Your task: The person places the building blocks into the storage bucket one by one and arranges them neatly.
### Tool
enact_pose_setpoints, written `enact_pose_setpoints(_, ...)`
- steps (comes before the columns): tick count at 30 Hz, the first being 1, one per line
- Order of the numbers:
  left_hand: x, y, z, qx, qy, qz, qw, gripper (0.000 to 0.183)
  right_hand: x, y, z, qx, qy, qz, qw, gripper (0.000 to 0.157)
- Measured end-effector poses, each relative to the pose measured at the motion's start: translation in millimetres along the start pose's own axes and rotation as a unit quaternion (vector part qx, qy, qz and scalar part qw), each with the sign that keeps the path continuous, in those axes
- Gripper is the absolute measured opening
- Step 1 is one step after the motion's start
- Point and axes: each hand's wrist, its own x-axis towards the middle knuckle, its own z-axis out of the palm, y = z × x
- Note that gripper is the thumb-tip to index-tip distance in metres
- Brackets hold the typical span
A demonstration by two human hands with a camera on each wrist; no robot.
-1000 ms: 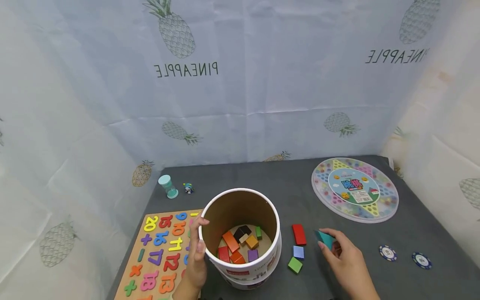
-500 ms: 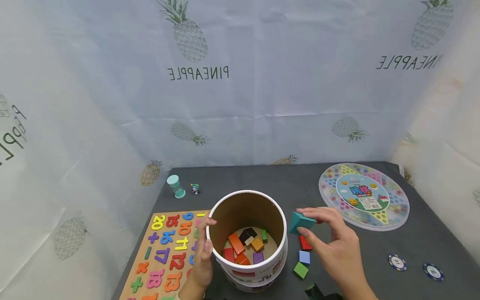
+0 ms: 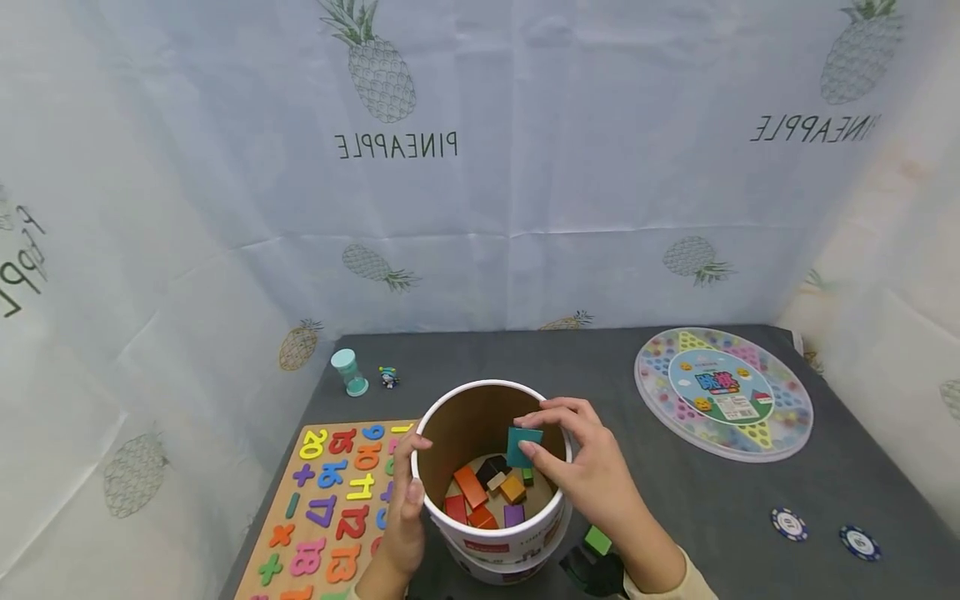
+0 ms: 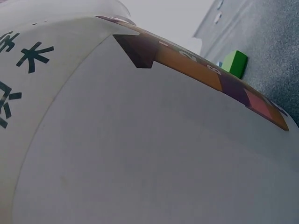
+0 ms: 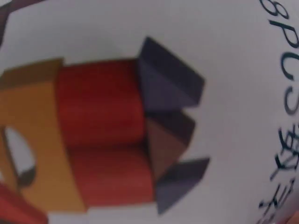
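A round white bucket [image 3: 491, 533] stands mid-table, with several coloured blocks, among them an orange block [image 3: 470, 486] and a purple block [image 3: 514, 515], on its floor. My left hand [image 3: 403, 508] grips its rim from the left, fingertips over the edge and thumb outside. Over the bucket's right part, my right hand [image 3: 581, 454] pinches a teal block [image 3: 522, 447] between thumb and fingers. A green block [image 3: 597, 540] lies on the table right of the bucket. The left wrist view is filled by the bucket's wall [image 4: 140, 149]; the right wrist view shows printed blocks on its side.
A board of coloured numbers [image 3: 322, 517] lies left of the bucket. Behind it stand an hourglass [image 3: 350, 372] and a small figurine [image 3: 388, 377]. A round game board [image 3: 723, 393] is at the back right; two poker chips [image 3: 789, 524] lie nearer.
My right hand has lifted the teal block from the table and carried it left over the bucket. It now covers the red and blue blocks. The left hand keeps its hold.
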Motion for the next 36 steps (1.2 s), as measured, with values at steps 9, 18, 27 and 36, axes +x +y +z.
enact_pose_setpoints(9,0.3,-0.6,0.1,-0.021,-0.007,0.002,0.9998,0.046,-16.3,-6.3,-17.1,0.003,0.094,-0.036,0.995,0.016)
enact_pose_setpoints(18,-0.6,3.6,0.6,-0.003,0.002,-0.022,0.9998,0.044,-37.0,106.1,-32.6,-0.153,-0.017,0.133,0.979,0.033)
enact_pose_setpoints(27,2.0,3.2,-0.8,0.016,-0.005,0.001,0.9999,0.045,-47.9,150.5,-23.7,-0.219,-0.062,0.162,0.960,0.039)
enact_pose_setpoints(36,7.1,2.4,-1.4,0.014,-0.010,0.042,0.9990,0.044,-42.8,154.9,-32.5,-0.221,-0.031,0.184,0.957,0.042)
